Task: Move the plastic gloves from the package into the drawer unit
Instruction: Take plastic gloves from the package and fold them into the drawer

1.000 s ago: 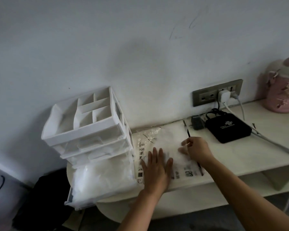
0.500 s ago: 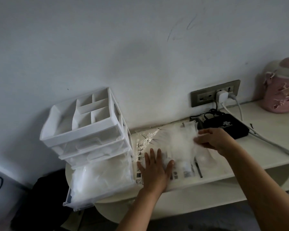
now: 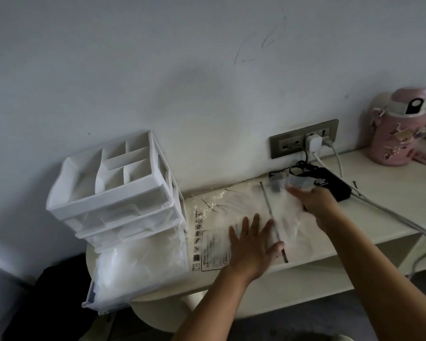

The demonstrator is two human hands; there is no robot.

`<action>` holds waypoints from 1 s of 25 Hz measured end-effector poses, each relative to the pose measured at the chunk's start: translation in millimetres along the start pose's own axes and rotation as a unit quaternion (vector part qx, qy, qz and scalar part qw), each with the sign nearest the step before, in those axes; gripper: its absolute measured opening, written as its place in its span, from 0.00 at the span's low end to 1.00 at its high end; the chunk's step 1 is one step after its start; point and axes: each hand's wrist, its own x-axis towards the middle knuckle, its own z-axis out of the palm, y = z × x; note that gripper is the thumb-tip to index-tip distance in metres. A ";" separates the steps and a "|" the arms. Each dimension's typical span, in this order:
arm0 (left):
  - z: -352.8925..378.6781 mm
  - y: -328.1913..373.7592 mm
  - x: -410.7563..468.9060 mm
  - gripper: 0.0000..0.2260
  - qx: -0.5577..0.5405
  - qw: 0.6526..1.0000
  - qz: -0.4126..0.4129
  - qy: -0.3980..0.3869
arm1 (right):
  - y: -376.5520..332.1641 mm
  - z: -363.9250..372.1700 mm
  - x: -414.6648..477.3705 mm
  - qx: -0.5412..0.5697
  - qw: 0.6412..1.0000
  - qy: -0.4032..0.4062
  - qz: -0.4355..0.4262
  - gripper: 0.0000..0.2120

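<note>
Grey wall (image 3: 207,70) is rising behind a cream counter (image 3: 391,183), where a pink jug (image 3: 399,134) is standing at the far right. A socket plate (image 3: 288,143) is carrying a white plug (image 3: 312,142), and cables (image 3: 379,205) are trailing off to the right. A black box (image 3: 335,190) is lying just behind the right hand (image 3: 315,203), crowding it.

At the counter's left end a white drawer unit (image 3: 108,193) is standing with its bottom drawer (image 3: 138,271) pulled out and heaped with crumpled clear film (it is overhanging the counter's edge). Between the unit and the black box the package (image 3: 207,242) is lying flat, printed side up.

The left hand (image 3: 251,247) is pressing down on the package, fingers straight and spread. The right hand, beyond the package's dark closing strip, is gripping a bunch of plastic gloves (image 3: 288,207) in curled fingers. The bunch is blurring, so I cannot tell whether it is clear of the package.
</note>
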 end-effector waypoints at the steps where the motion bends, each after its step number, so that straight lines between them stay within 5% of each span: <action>1: 1.7 -0.9 0.1 0.43 0.000 1.000 -0.003 -0.003 | -10.2 -6.6 -3.5 0.042 0.999 0.017 -0.027 0.14; 5: -11.1 2.5 1.3 0.31 -0.053 0.999 -0.010 0.003 | -53.0 -15.4 -23.8 0.003 0.971 0.071 -0.227 0.08; 7: -31.3 7.8 -3.1 0.27 -0.218 0.975 -0.014 0.045 | -66.9 -4.9 -36.1 -0.086 0.934 0.086 -0.335 0.10; 10: -84.4 -3.4 -22.9 0.37 -0.577 0.813 -0.059 0.053 | -63.5 30.4 -55.3 -0.213 0.877 0.049 -0.429 0.08; 11: -101.2 -10.0 -26.8 0.36 -0.667 0.741 -0.076 0.030 | -55.3 44.7 -59.6 -0.244 0.850 0.038 -0.466 0.06; 12: -114.8 -15.3 -28.2 0.35 -0.701 0.707 -0.092 0.016 | -44.4 55.1 -62.2 -0.271 0.823 0.026 -0.498 0.07; 16: -139.6 -39.7 -54.8 0.20 -0.593 0.792 -0.133 0.055 | -14.8 93.7 -65.9 -0.315 0.765 -0.049 -0.559 0.12; 19: -135.6 -60.3 -68.3 0.06 -0.563 0.794 -0.182 0.138 | -9.1 120.6 -75.3 -0.329 0.727 -0.114 -0.591 0.10; 25: -128.4 -129.2 -103.1 0.09 -0.387 0.857 -0.236 0.245 | 5.6 165.5 -92.9 -0.376 0.694 -0.137 -0.598 0.26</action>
